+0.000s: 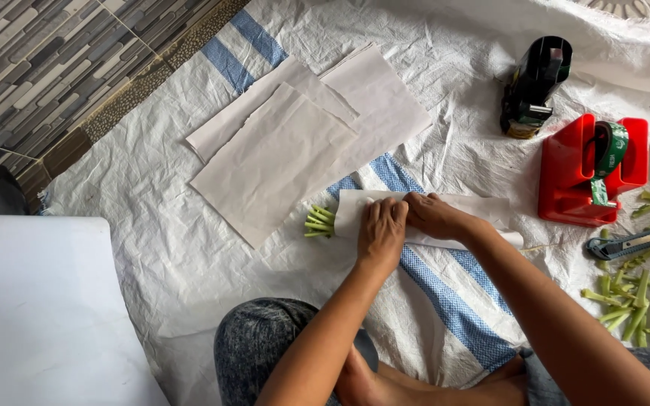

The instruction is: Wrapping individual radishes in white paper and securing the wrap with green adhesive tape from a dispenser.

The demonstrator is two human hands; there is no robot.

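Pressing down on a white paper-wrapped bundle (423, 218) of green stems (320, 222), the left hand (382, 231) and right hand (434, 214) lie palm-down, fingers curled over it, on the woven white sheet (159, 256), near loose paper sheets (280, 158) and a red tape dispenser (592, 169).

Sack cloth (189, 256) left lies open — red tape dispenser (592, 169) blocks right.

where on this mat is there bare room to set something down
Bare woven mat lies left of the paper-wrapped stalk bundle, below the loose paper sheets. Another patch lies above the sheets' right side, left of the black dispenser. Crowded: right edge, with red tape dispenser, utility knife, cut stalks.
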